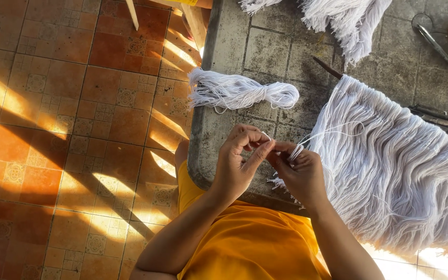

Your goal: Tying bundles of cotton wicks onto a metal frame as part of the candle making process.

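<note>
left hand (237, 166): my fingers pinched narrow on a white strand (320, 134); right hand (302, 173): fingers gripping strand ends
fringe (390, 171): right on table (224, 129); skein (239, 93) far
step: knotting, I'd guess; next wants steady tension

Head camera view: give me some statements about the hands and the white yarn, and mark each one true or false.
1. Both hands pinch white strands between their fingertips. True: the left hand and right hand meet over the strands.
2. The small yarn bundle lies on the orange floor tiles. False: it lies on the grey tiled table.
3. A wide sheet of white fringe hangs to the right of the hands. True.
4. The person wears a blue shirt. False: the shirt is yellow-orange.
</note>
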